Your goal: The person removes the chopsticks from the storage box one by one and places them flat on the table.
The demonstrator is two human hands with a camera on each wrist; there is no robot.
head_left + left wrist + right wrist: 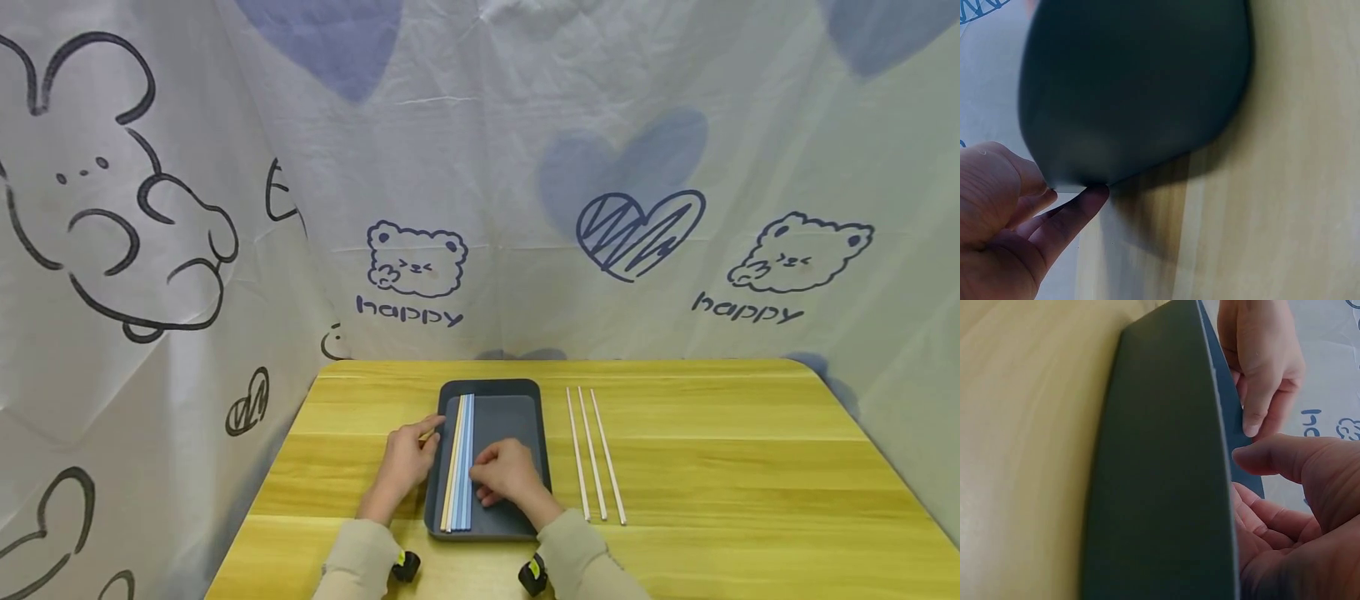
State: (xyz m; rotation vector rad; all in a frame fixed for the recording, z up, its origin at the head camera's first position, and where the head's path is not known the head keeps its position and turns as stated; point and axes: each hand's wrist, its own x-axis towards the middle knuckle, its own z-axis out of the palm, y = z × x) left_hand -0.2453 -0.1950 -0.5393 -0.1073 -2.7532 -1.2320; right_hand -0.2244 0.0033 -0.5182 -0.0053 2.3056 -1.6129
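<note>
A dark grey tray (506, 408) lies lengthwise on the table. Along its left side runs a row of thin sticks: pale yellow ones (452, 467) outermost, several light blue sticks (465, 467) beside them. My left hand (405, 458) is at the tray's left rim, its fingertips touching the edge; the left wrist view shows a finger (1088, 203) against that edge. My right hand (510, 473) is over the tray's middle, fingertips right at the outermost blue stick. In the right wrist view its thumb (1266, 456) stands apart from its bent fingers, partly hidden by the tray wall.
Three white sticks (592, 454) lie side by side on the wooden table (750, 467), to the right of the tray. A printed cloth (510, 167) hangs behind the table and along its sides.
</note>
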